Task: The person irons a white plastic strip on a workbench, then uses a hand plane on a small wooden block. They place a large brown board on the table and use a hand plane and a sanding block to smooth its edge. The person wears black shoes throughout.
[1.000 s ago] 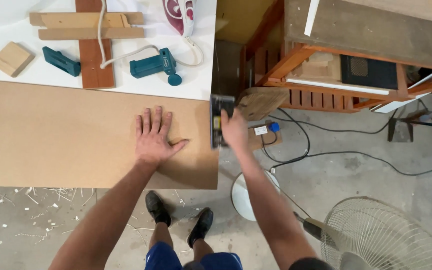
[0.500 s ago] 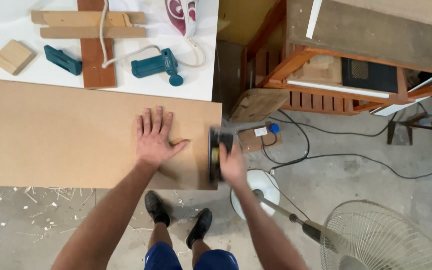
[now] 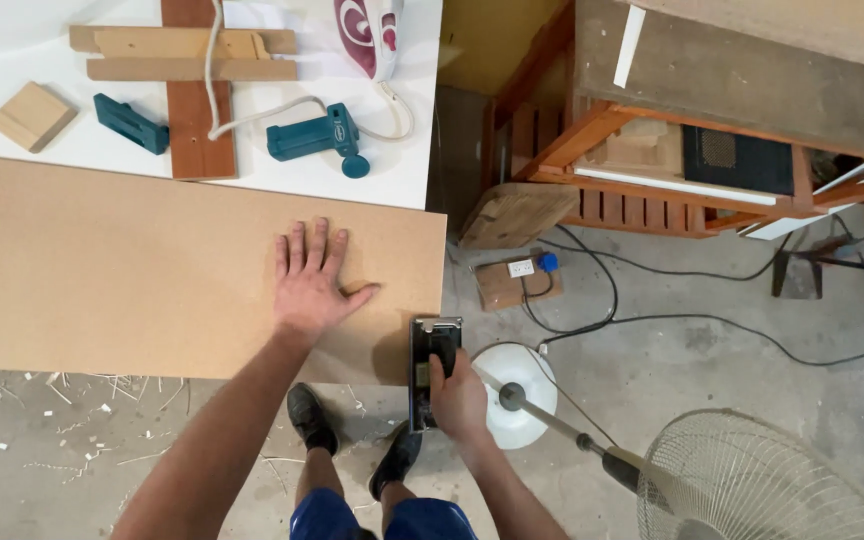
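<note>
A wide board (image 3: 132, 270) lies across the near part of the bench (image 3: 392, 180), its right end overhanging the floor. The left hand (image 3: 309, 285) lies flat on the board near that end; the right hand (image 3: 459, 398) grips a sanding block (image 3: 432, 365) against the board's right edge, at its near corner. Behind the board, on the bench, sit a small wood block (image 3: 32, 115) at left, then a wooden jig (image 3: 187, 70), a hand tool (image 3: 314, 138) and an iron (image 3: 370, 32) (its cord trailing across the jig). On the floor to the right stand a fan (image 3: 752, 480), a socket board (image 3: 517, 280) and a wooden rack (image 3: 672, 150).
</note>
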